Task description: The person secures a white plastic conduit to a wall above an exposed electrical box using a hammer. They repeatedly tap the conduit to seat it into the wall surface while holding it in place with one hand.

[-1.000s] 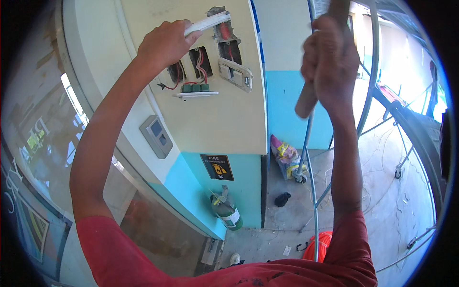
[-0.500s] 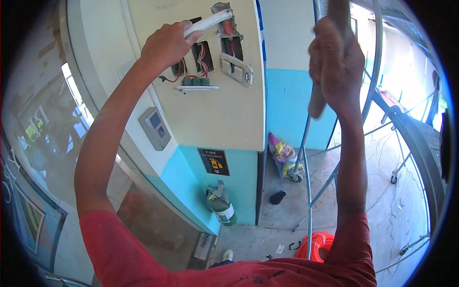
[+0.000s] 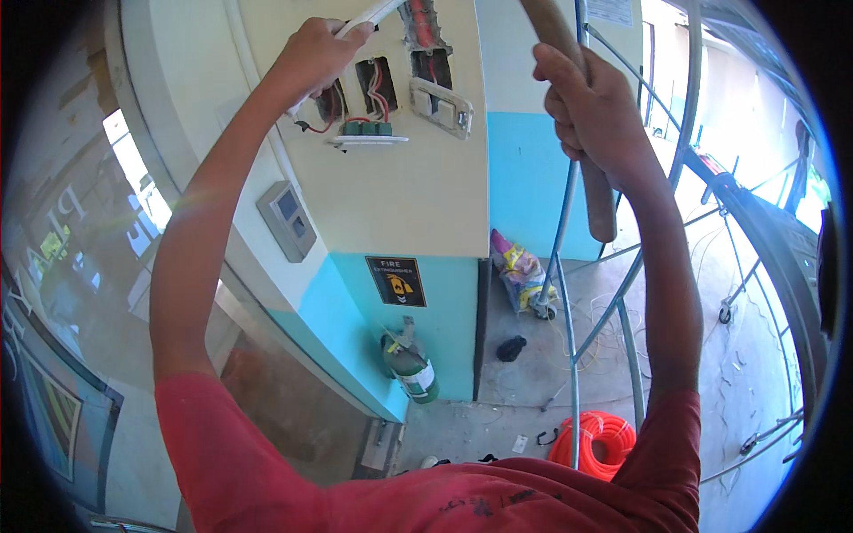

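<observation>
My left hand point(image 3: 315, 53) stays closed around the white tube point(image 3: 369, 16), its tip just left of the open wall box point(image 3: 378, 84). My right hand point(image 3: 591, 107), gripping the wooden handle point(image 3: 577, 115), has dropped slightly rightward, readying a strike.

Two hands raised: left hand point(image 3: 315, 53) at 11 o'clock, right hand point(image 3: 591, 111) at 1 o'clock. One green extinguisher point(image 3: 410, 369), one orange hose coil point(image 3: 595, 441), one grey wall keypad point(image 3: 287, 220), one loose switch plate point(image 3: 440, 108).
</observation>
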Demonstrator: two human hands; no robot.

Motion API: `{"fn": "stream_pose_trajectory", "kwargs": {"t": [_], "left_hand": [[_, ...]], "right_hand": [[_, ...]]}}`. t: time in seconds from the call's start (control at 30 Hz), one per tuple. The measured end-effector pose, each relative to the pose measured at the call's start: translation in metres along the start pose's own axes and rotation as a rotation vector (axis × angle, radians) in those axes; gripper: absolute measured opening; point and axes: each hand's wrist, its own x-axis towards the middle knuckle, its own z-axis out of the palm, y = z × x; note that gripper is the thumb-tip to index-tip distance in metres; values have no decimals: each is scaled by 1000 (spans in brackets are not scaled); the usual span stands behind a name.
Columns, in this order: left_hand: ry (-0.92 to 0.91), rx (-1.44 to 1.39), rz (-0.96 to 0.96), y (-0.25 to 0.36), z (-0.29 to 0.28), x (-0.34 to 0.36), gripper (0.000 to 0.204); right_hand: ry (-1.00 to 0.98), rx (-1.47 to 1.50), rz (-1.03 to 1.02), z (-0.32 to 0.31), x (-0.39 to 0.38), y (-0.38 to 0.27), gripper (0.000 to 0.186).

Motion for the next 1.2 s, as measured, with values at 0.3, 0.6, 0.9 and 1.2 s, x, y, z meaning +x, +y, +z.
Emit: {"fn": "stream_pose_trajectory", "kwargs": {"t": [0.3, 0.6, 0.9, 1.2], "left_hand": [[213, 273, 151, -16, 18, 4, 48], [270, 122, 77, -18, 35, -6, 55], [219, 181, -16, -10, 41, -16, 40], [208, 162, -23, -5, 44, -14, 42]], "right_hand": [[64, -25, -175, 0, -17, -35, 45], [206, -38, -864, -1, 13, -95, 37], [-169, -333, 28, 12, 49, -21, 35], [397, -204, -742, -2, 42, -69, 41]]}}
